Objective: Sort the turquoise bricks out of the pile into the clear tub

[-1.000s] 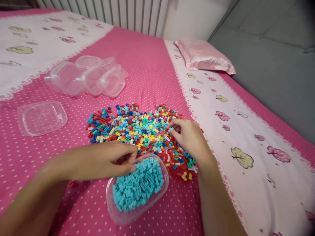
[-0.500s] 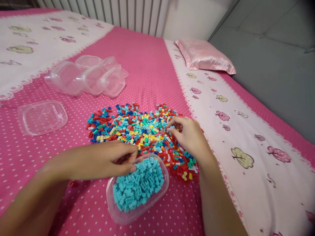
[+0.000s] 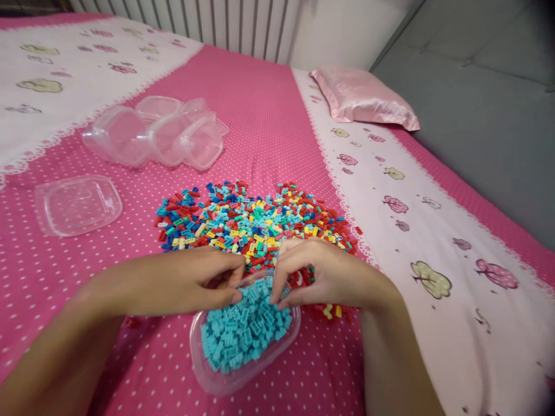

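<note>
A clear plastic container [image 3: 203, 378] filled with turquoise toy building bricks [image 3: 243, 329] sits low in the middle of the head view. My left hand [image 3: 208, 280] grips its back left rim, thumb over the bricks and fingers curled behind. Over the container's right side hovers my right hand [image 3: 321, 274], thumb and forefinger pinched close at the turquoise bricks. Whatever lies between those fingertips is too small to make out. Just behind both hands spreads a pile of mixed bricks [image 3: 243, 222] in red, blue, yellow, green and turquoise, partly hidden by the right hand.
Several clear containers [image 3: 165, 136] lie grouped at the back left. A clear lid [image 3: 80, 205] rests nearer on the left. Pink dotted bedding [image 3: 255, 104] lies under everything. A pink pillow [image 3: 364, 98] is at the back right, beside a grey padded panel [image 3: 477, 115].
My right hand has moved from the right side of the mixed pile toward me and left, over the container. My left hand has stayed on the rim.
</note>
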Motion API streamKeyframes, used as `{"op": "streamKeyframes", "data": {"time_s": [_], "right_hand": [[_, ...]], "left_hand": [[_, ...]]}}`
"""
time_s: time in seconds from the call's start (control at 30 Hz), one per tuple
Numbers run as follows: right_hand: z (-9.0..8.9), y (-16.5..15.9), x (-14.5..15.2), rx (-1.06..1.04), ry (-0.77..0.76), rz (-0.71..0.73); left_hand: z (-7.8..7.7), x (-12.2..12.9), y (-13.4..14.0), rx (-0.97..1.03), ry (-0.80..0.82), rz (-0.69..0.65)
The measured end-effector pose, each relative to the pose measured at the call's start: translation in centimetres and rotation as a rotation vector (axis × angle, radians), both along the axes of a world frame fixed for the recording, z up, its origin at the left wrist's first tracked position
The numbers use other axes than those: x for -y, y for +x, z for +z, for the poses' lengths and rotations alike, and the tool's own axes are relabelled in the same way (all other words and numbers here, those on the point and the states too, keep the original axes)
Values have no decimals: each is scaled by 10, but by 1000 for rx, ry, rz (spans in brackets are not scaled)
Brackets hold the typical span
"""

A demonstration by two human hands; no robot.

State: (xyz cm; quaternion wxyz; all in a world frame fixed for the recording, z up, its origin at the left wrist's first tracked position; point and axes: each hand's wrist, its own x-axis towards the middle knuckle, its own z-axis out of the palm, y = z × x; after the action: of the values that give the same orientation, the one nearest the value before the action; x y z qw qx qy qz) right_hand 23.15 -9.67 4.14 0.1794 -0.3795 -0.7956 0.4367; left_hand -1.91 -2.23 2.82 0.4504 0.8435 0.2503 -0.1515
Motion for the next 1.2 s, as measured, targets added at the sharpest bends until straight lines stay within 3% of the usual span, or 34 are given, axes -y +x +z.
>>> {"op": "streamKeyframes", "data": {"time_s": [0.17, 0.53, 1.2], "right_hand": [[1, 1, 1, 51, -25, 61], [1, 3, 2, 70, -68, 19], [5, 7, 4, -63, -40, 20]], "left_hand": [[0, -1, 0, -11, 23, -17], [0, -1, -1, 17, 16, 0], [0, 0, -1, 15, 2, 4]]}}
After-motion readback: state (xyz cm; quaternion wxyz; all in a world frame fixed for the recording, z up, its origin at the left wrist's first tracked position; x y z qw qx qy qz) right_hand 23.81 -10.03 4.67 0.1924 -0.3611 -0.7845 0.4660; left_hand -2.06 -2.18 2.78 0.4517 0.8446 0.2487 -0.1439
